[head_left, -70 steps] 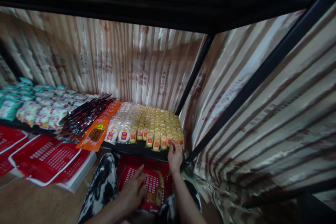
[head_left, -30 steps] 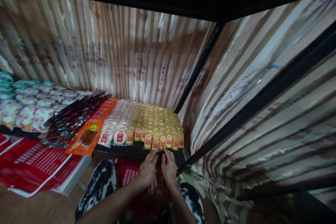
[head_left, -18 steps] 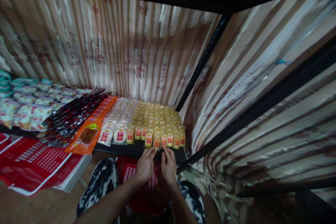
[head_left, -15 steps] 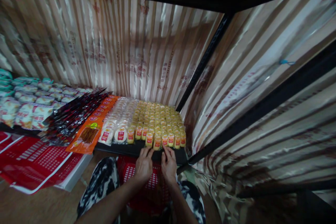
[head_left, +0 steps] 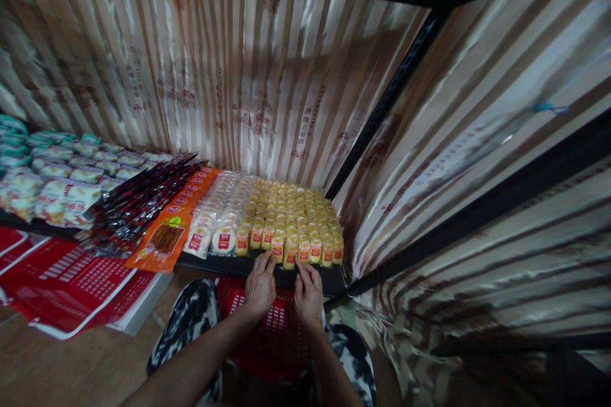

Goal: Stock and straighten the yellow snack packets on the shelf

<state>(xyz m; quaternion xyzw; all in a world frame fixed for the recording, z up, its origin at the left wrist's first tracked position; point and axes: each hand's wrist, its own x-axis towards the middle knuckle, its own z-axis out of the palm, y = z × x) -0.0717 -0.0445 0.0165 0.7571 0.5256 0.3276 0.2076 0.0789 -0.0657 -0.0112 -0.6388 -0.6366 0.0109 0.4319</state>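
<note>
A striped curtain point(head_left: 229, 76) backs the low black shelf point(head_left: 258, 267), which carries rows of small yellow packets point(head_left: 296, 216) at its right end, beside white round packets point(head_left: 217, 222) and an orange pack point(head_left: 167, 238). A red basket point(head_left: 272, 324) sits below. The left hand point(head_left: 260, 286) and right hand point(head_left: 309, 296), fingers loosely spread and holding nothing, touch the front-row yellow packets.
</note>
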